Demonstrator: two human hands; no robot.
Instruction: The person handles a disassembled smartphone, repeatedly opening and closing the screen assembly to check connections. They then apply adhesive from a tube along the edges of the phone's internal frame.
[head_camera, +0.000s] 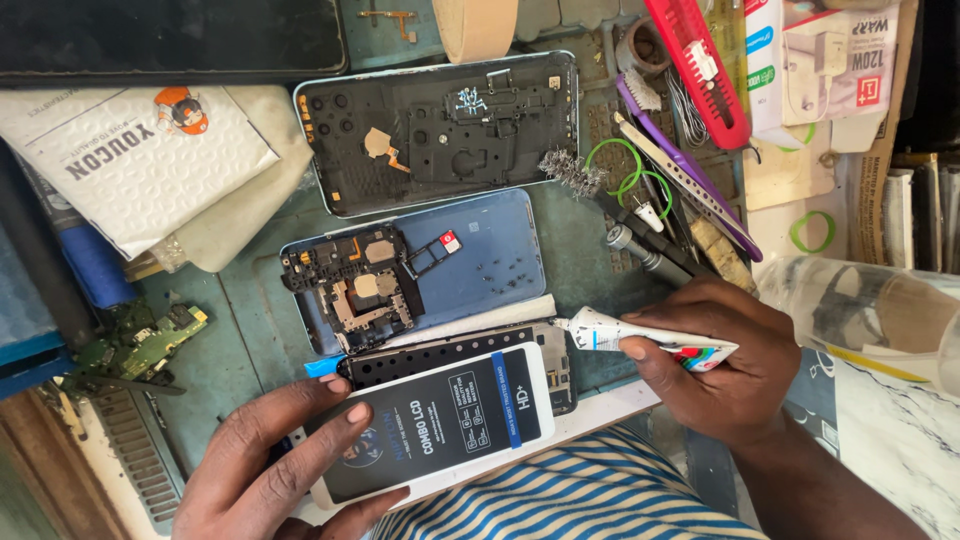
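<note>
Two hands over a phone repair desk, one on a new screen, one on a glue tube.

On the left, a small green circuit board (150, 340) lies on the desk (240, 330). The left hand (275, 465) rests flat on a replacement phone display (435, 420), glossy black with a white border and a protective sticker; its grip is wide, fingers spread over the glass, not closed around it. The display lies at the near desk edge, partly over a black perforated phone frame (450, 352). Behind it, a blue back cover (490, 255) carries a black motherboard (355, 285) and some tiny screws. Further back lies an open phone housing (440, 130). The right hand (725, 365) grips closed around a small white glue tube (640, 338), its nozzle pointing to the left, near the frame.
</note>
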